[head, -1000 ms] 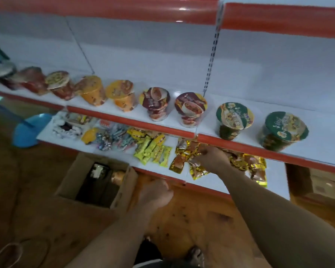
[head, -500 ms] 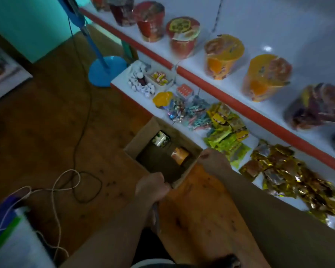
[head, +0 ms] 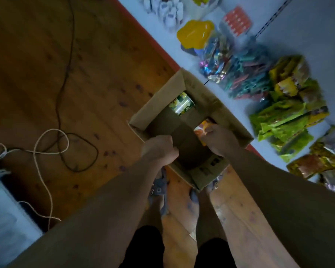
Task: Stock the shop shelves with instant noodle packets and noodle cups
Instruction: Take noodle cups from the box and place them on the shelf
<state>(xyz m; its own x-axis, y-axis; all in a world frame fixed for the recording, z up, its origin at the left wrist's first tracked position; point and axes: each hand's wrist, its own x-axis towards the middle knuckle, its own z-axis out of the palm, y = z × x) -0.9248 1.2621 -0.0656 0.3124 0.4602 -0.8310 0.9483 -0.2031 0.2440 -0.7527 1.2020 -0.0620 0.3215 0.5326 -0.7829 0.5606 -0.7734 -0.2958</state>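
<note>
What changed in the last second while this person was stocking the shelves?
The right hand left the gold packets, swung down into the cardboard box and now curls its fingers on an orange noodle cup. The left hand moved forward to the box's near edge. The green noodle cup stays in the box's far corner, and the gold packets stay on the shelf.

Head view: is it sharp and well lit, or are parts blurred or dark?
Head view: dim; shelf packets at right are motion-smeared; the cardboard box inside lies in shadow; left hand and right hand on the orange cup have soft edges.
</note>
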